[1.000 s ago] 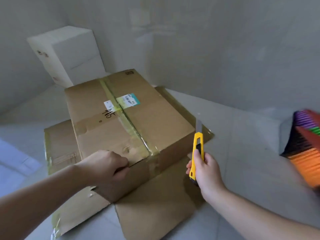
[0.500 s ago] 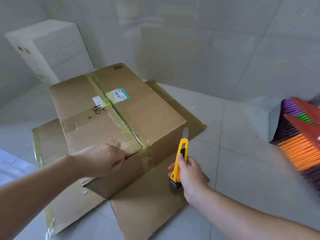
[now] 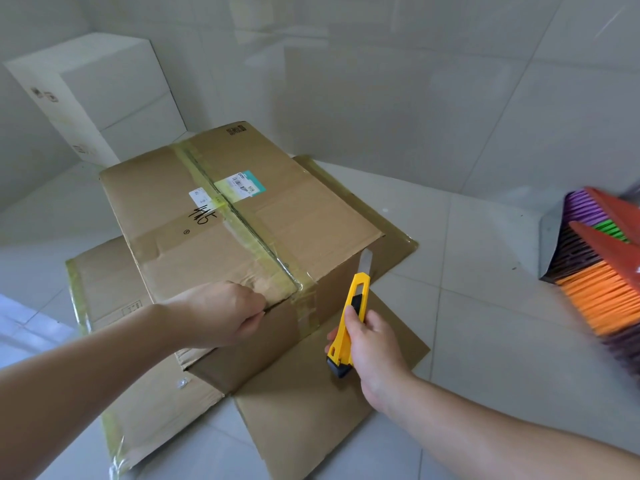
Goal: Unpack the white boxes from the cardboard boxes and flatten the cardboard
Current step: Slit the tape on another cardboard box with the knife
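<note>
The sealed cardboard box (image 3: 242,230) sat on flattened cardboard (image 3: 311,410) on the tiled floor (image 3: 485,323), tape seam (image 3: 249,230) running along its top and down the near face. The left hand (image 3: 221,313) gripped the near top edge, fingers curled under the flap lip. The right hand (image 3: 367,344) was wrapped round a yellow utility knife (image 3: 349,323), blade out and pointing up beside the box's near right corner. Risk, as I judged it: the left fingers lay close to the seam's near end — a cut pulled toward them could nick them, and a deep blade could score whatever was packed inside. Contents hidden; no telling how many white boxes were within. A stack of white boxes (image 3: 104,98) stood well behind by the wall. The label (image 3: 239,185) was unreadable, and the broom (image 3: 606,271) at right was blurred and cut off by the edge.
</note>
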